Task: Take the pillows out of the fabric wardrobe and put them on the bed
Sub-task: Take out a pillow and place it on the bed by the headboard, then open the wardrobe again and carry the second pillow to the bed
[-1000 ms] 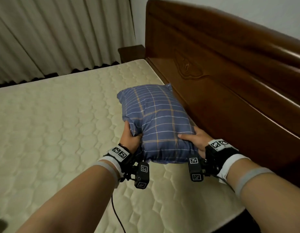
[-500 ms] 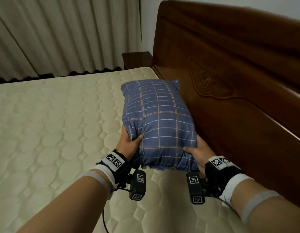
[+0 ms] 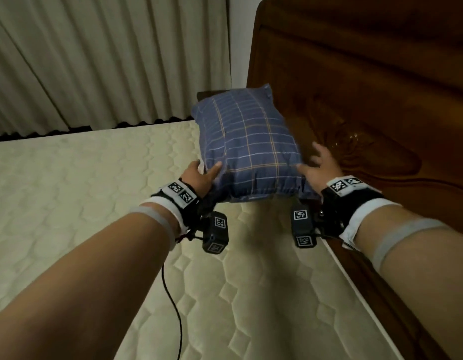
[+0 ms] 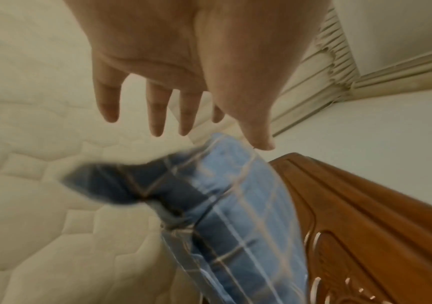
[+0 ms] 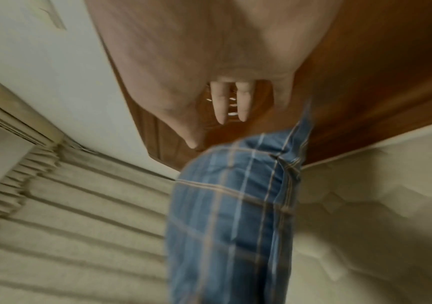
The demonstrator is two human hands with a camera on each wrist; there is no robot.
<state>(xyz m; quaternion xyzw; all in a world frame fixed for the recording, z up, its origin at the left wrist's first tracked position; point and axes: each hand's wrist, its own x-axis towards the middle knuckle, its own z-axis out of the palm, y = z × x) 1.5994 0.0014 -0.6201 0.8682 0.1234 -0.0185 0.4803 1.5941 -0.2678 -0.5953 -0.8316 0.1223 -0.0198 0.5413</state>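
Observation:
A blue plaid pillow hangs tilted in the air above the cream quilted mattress, close to the wooden headboard. My left hand is at its near left corner, the thumb against the fabric. In the left wrist view the fingers are straight and spread, with the blurred pillow beyond them. My right hand sits at the pillow's near right edge with spread fingers. In the right wrist view those fingers are straight and the pillow is ungripped. No wardrobe shows.
Beige curtains hang behind the bed's far side. A dark wooden nightstand peeks out behind the pillow. A black cable trails from my left wrist over the mattress. The mattress stretches bare to the left.
The pillow has risen and moved forward along the headboard. Both hands gripped its near end before; now their fingers are straightened and the grip is gone.

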